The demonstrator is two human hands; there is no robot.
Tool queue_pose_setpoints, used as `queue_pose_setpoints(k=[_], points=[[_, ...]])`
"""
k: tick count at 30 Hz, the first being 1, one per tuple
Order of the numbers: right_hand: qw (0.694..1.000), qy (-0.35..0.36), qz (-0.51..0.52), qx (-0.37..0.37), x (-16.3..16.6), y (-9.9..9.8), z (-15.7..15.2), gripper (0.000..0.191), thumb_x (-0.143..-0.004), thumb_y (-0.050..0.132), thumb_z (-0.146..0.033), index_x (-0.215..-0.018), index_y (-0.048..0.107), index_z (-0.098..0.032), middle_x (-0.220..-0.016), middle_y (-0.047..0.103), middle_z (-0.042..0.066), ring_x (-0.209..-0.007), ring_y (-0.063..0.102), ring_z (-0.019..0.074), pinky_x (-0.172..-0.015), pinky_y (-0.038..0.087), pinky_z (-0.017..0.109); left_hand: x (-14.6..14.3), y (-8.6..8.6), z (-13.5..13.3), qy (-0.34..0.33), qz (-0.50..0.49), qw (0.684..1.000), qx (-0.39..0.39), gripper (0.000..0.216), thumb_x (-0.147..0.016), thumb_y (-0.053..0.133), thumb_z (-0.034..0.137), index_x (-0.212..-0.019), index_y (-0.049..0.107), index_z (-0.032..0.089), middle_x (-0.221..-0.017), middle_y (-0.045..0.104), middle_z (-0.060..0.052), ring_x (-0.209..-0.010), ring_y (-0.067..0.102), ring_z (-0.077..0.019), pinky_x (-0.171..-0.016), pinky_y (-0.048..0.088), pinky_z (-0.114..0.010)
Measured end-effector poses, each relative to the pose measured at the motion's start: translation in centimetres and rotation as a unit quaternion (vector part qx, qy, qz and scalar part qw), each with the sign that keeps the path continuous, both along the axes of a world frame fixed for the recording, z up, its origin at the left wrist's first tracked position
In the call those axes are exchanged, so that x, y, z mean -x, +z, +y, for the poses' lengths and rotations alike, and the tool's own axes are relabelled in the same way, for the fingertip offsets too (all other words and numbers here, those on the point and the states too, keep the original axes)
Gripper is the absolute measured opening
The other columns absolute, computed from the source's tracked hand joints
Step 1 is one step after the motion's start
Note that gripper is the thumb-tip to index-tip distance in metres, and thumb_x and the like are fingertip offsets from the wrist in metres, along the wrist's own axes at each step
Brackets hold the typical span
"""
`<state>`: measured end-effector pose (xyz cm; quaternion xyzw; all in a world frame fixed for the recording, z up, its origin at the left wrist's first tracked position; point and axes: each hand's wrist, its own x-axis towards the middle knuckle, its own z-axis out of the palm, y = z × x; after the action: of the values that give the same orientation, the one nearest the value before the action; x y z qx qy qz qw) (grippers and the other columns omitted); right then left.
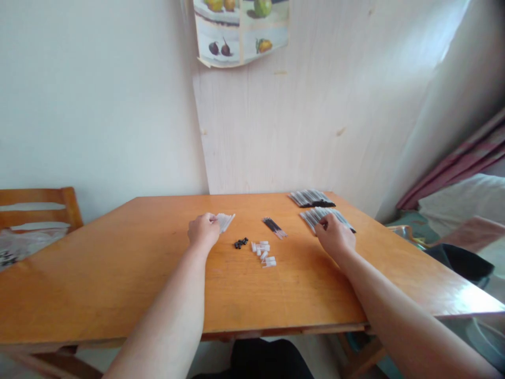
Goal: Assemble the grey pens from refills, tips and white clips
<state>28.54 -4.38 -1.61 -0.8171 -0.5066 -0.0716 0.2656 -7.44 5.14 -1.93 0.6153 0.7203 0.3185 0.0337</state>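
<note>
- Left of the white pen caps (263, 247), clear tubes (224, 221) are met by the left hand (204, 230); right, pens (323, 211) by the right hand (335, 237).
- Fingers are curled; grips cannot be told.
- Pickup seems in hand; fine pinching is needed.

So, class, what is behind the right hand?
A nearer row of dark-ended tubes and, beyond it, a second row. The right hand covers part of the nearer row, so that part cannot be seen.

You have two pen rows (311, 198) right of centre; mid-frame, one refill bundle (274, 227), one tube bundle (224, 222), one black-cap cluster (240, 243), one white-cap cluster (264, 247); single pieces blur.
</note>
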Motion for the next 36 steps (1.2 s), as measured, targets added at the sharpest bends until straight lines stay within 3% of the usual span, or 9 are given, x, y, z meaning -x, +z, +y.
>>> queue_pose_setpoints(k=[7, 17, 24, 28, 33, 36], points=[[1.0, 0.006, -0.002, 0.01, -0.2, -0.1, 0.1, 0.024, -0.084, 0.047, -0.042, -0.093, 0.061, -0.024, -0.082, 0.066, 0.005, -0.073, 0.058, 0.0202, -0.055, 0.029, 0.026, -0.8, -0.6, -0.9, -0.038, 0.129, 0.991, 0.001, 0.025, -0.076, 0.058, 0.039, -0.094, 0.071, 0.028, -0.109, 0.064, -0.012, -0.106, 0.051, -0.0325, -0.083, 0.041, -0.041], [1.0, 0.02, 0.003, 0.008, 0.0, -0.3, 0.2, 0.026, -0.084, 0.048, -0.044, -0.091, 0.061, -0.023, -0.079, 0.065, 0.006, -0.071, 0.058, 0.0204, -0.053, 0.026, 0.027, -1.4, -1.1, -1.4, -0.06, 0.151, 0.987, 0.0, 0.019, -0.078, 0.055, 0.031, -0.091, 0.069, 0.029, -0.111, 0.061, -0.01, -0.11, 0.044, -0.0312, -0.085, 0.036, -0.042], [0.999, 0.03, 0.007, 0.009, 0.2, -0.4, 0.3, 0.027, -0.084, 0.047, -0.045, -0.089, 0.062, -0.023, -0.078, 0.065, 0.005, -0.071, 0.056, 0.02, -0.055, 0.026, 0.027, -1.8, -1.3, -1.3, -0.068, 0.172, 0.983, -0.011, 0.026, -0.076, 0.058, 0.049, -0.084, 0.068, 0.026, -0.113, 0.059, -0.011, -0.113, 0.041, -0.0324, -0.089, 0.033, -0.045], [0.999, 0.034, 0.009, 0.006, 0.4, -0.1, 0.2, 0.027, -0.084, 0.047, -0.045, -0.089, 0.062, -0.023, -0.079, 0.065, 0.006, -0.071, 0.056, 0.0199, -0.055, 0.026, 0.027, -2.2, -1.2, -1.4, -0.067, 0.19, 0.98, -0.007, 0.021, -0.077, 0.058, 0.044, -0.08, 0.068, 0.025, -0.116, 0.06, -0.011, -0.116, 0.041, -0.0319, -0.09, 0.032, -0.045], [0.999, 0.034, 0.006, 0.002, 0.6, 0.0, 0.0, 0.026, -0.084, 0.047, -0.044, -0.089, 0.061, -0.023, -0.079, 0.065, 0.006, -0.071, 0.056, 0.0197, -0.054, 0.026, 0.027, -2.4, -0.6, -1.6, -0.044, 0.16, 0.986, -0.03, 0.016, -0.079, 0.055, 0.033, -0.084, 0.066, 0.023, -0.106, 0.065, -0.012, -0.11, 0.049, -0.0302, -0.088, 0.033, -0.045], [0.999, 0.041, 0.007, -0.004, 0.7, -0.2, 0.1, 0.025, -0.085, 0.047, -0.043, -0.089, 0.061, -0.023, -0.08, 0.065, 0.005, -0.071, 0.056, 0.0194, -0.054, 0.026, 0.027, -2.2, -0.1, -1.4, -0.053, 0.063, 0.996, -0.037, 0.016, -0.08, 0.054, 0.034, -0.088, 0.063, 0.023, -0.093, 0.068, -0.009, -0.095, 0.058, -0.0262, -0.084, 0.036, -0.042]])
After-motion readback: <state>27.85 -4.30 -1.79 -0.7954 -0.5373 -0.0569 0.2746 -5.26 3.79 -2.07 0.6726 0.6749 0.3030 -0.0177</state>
